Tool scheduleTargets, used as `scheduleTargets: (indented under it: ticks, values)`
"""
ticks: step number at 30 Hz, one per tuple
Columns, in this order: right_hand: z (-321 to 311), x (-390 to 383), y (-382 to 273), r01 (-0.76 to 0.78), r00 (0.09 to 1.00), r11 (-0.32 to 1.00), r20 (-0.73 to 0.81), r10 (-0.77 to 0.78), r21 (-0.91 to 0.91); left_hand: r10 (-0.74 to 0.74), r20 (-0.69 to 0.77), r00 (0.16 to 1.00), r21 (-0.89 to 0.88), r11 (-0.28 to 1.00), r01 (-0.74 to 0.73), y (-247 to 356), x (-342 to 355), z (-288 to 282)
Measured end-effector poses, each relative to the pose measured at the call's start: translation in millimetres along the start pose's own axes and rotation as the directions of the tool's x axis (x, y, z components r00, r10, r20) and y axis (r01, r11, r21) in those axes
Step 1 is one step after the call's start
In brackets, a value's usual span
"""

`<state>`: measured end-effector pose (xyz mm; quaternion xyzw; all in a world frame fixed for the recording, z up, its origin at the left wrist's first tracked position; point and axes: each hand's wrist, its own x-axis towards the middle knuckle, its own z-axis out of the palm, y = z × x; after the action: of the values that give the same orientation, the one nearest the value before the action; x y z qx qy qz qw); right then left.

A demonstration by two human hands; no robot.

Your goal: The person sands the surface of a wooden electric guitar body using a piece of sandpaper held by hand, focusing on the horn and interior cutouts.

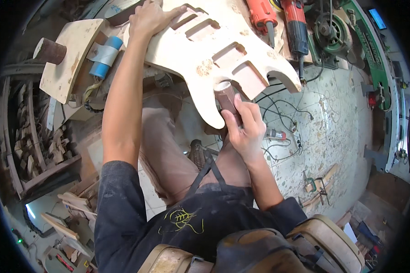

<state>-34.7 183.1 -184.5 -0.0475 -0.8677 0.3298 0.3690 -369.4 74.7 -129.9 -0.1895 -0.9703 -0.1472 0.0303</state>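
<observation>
A pale wooden electric guitar body (182,54) with several routed cavities lies at the bench edge, its two horns pointing toward me. My left hand (148,19) lies on its far left part, fingers spread and pressed against the wood. In my right hand (248,129) is a sanding tube (226,96), a hollow cylinder wrapped in brown sandpaper. Fingers and thumb wrap its lower end. The tube's upper end sits in the neck-side cutaway, against the inner edge of the longer left horn. The lower end is partly hidden by my fingers.
Two red power tools (297,34) lie beyond the body at the right, near a green machine with a pulley (335,32). A curved wooden block (73,59) and a blue cylinder (106,57) are at left. Black cables (278,109) trail over the speckled floor. Wood offcuts (29,154) fill a rack.
</observation>
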Motion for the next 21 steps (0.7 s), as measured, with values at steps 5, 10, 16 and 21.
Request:
scheduleTargets:
  ticks: [5, 10, 16, 21]
  values:
    - [-0.1, 20.9, -9.5, -0.014, 0.999, 0.999, 0.05, 0.017, -0.047, 0.001, 0.041, 0.999, 0.005, 1.0, -0.001, 5.3, 7.4, -2.6]
    - [0.0, 0.3, -2.9, 0.009, 1.0, 1.0, 0.008, -0.009, -0.007, 0.009, 0.007, 1.0, -0.011, 1.0, -0.009, -2.3, 3.6, 0.2]
    - [3.1, 34.6, -9.7, 0.037, 0.998, 0.999, 0.045, -0.036, -0.02, 0.039, -0.021, 0.999, -0.023, 0.999, -0.039, -4.0, 8.0, 8.2]
    - [4.4, 36.8, -15.6, -0.001, 0.996, 0.997, 0.087, 0.007, -0.072, 0.001, 0.017, 1.0, -0.012, 1.0, -0.001, -3.5, 7.7, 3.7]
